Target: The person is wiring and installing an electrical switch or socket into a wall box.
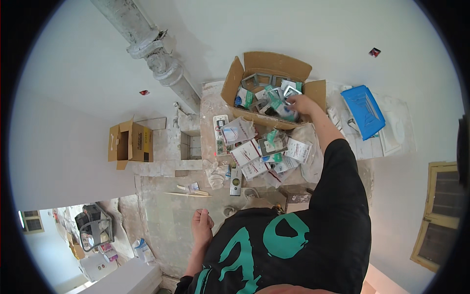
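Note:
My right hand (301,105) reaches into an open cardboard box (313,90) with its fingers slightly spread, touching the contents. Inside lie grey square frames (264,79) and clear plastic packets (288,111) with green and white labels. No item is clearly lifted by that hand, and its fingertips partly cover what is under them. Low on the left, away from the table, my left hand (201,225) is curled closed, with nothing visible in it. In front of the box lies a pile of white packets (246,153) and a bagged grey frame plate (273,145).
A blue plastic tray (363,111) lies right of the box. A level-like tool (236,180) rests near the table's front edge beside a crumpled cloth (215,175). Left stand a thick pipe (169,73) and another open carton (130,142). Thin sticks (188,194) lie lower down.

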The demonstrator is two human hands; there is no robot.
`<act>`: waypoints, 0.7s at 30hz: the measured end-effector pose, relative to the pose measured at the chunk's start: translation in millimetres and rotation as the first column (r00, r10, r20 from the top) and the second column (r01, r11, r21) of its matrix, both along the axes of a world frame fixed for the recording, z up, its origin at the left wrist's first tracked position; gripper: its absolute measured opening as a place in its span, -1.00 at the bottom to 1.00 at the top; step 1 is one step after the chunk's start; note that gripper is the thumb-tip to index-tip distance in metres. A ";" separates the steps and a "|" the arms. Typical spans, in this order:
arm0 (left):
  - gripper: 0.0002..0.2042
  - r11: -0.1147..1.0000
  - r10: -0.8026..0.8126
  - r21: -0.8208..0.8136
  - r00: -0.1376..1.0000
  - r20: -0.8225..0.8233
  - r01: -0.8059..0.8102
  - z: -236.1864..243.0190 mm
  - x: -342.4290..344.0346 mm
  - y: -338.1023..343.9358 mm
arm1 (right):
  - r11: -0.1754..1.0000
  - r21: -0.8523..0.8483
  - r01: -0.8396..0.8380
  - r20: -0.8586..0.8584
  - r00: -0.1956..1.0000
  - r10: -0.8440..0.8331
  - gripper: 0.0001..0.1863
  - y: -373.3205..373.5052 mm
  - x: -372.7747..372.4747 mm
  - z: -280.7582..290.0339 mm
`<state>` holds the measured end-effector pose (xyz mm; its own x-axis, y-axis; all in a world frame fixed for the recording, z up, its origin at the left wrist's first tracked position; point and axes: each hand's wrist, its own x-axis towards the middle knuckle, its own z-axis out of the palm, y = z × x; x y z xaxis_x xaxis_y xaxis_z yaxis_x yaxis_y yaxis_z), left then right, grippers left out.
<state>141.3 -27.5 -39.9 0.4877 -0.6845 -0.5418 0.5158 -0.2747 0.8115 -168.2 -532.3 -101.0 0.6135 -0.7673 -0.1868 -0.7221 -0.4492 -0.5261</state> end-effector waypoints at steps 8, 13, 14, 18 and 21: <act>-0.84 0.990 -0.129 -0.064 0.990 -0.062 0.125 -12.6 0.7 -3.3 | 0.981 0.109 -0.160 -0.219 0.959 0.181 -0.68 42.1 -7.1 -37.4; -0.84 0.971 -0.240 -0.032 0.962 -0.134 0.238 -24.4 -9.2 -8.7 | 0.994 0.016 -0.105 -0.298 0.949 0.105 -0.70 26.1 -4.8 -7.6; -0.84 0.971 -0.237 -0.031 0.962 -0.132 0.235 -23.4 -10.4 -12.4 | 0.995 0.005 -0.097 -0.313 0.945 0.094 -0.71 22.4 -3.4 -4.9; -0.85 0.986 -0.163 -0.022 0.987 0.004 0.163 -15.1 -14.7 -33.1 | 0.997 -0.021 -0.081 -0.362 0.930 0.068 -0.72 -2.4 -0.3 -7.4; -0.86 0.989 -0.149 -0.016 0.989 -0.002 0.149 -23.5 -27.6 -54.5 | 0.919 0.328 -0.219 0.241 0.960 0.143 -0.72 -54.9 -32.0 -4.0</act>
<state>113.6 -82.0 -63.4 0.3777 -0.7581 -0.5317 0.4727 -0.3359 0.8147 -200.2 -587.2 -105.0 0.7896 -0.5489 -0.2743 -0.5029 -0.3227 -0.8018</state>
